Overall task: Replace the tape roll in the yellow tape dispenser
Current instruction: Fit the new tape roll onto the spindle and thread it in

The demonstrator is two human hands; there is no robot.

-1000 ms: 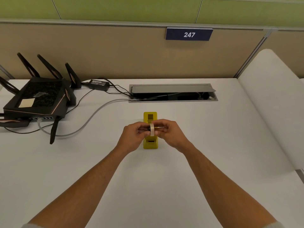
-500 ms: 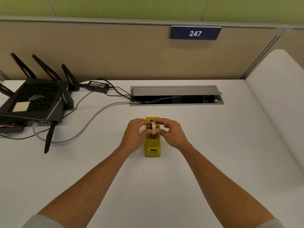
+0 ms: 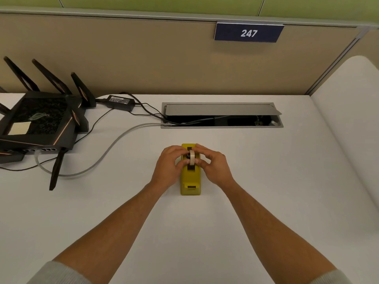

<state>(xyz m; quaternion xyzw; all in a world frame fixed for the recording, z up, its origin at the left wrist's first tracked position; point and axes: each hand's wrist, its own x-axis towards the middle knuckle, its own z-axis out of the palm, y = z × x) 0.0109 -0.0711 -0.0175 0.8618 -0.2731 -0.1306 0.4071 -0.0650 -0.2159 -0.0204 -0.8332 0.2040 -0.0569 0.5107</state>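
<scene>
Overhead, sign "247"; both hands' fingers clamped on tape roll.

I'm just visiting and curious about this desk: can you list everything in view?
Tape dispenser: one, yellow, desk centre.
Tape roll: one, cream, held over the dispenser's slot.
Router: one, black with antennas, desk left.
Sticky note: one, pale yellow, on the router.
Power adapter: one, black, behind the router.
Cables: several, black and grey, running to the hatch.
Cable hatch: one, grey, lid raised, desk rear.
Number sign: one, navy, reads 247, on the partition.
Desk: one, white.
Left hand, right hand: both pinching the roll.
</scene>
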